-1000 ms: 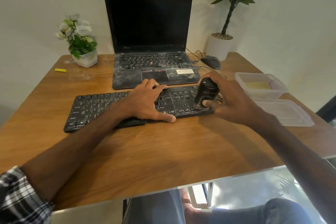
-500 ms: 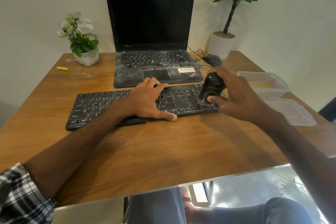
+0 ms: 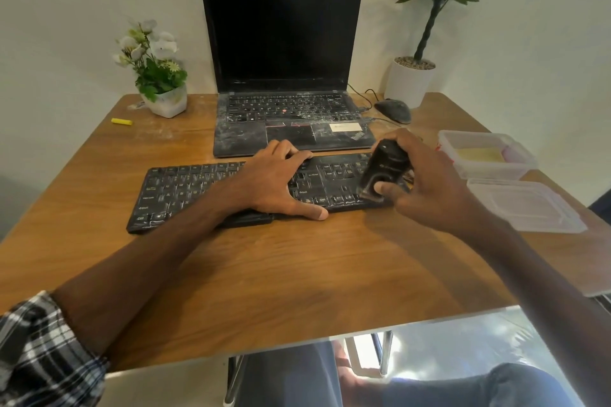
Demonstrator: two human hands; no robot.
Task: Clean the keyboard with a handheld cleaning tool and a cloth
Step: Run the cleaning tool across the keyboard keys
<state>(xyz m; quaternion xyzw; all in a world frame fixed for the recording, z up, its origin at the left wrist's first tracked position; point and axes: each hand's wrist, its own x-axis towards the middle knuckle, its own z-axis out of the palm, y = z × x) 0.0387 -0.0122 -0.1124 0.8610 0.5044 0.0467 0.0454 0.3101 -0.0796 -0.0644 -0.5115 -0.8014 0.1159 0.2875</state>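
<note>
A black keyboard point(image 3: 185, 190) lies across the wooden table point(image 3: 297, 274) in front of the laptop. My left hand point(image 3: 274, 182) rests flat on its middle, fingers spread, thumb along the front edge. My right hand point(image 3: 426, 182) grips a black handheld cleaning tool point(image 3: 385, 168), tilted, with its lower end on the keys at the keyboard's right end. A yellow cloth point(image 3: 479, 154) lies inside a clear plastic box at the right.
A dusty open laptop point(image 3: 284, 76) stands behind the keyboard, with a black mouse point(image 3: 393, 110) and cable to its right. The clear box point(image 3: 515, 163) and its lid point(image 3: 525, 208) sit at the right edge. A flower pot point(image 3: 163, 102), potted plant point(image 3: 410, 82) and yellow stick point(image 3: 121, 121) line the back.
The cleaning tool in my right hand has shifted slightly over the right end of the keyboard. My left hand has stayed on the keys.
</note>
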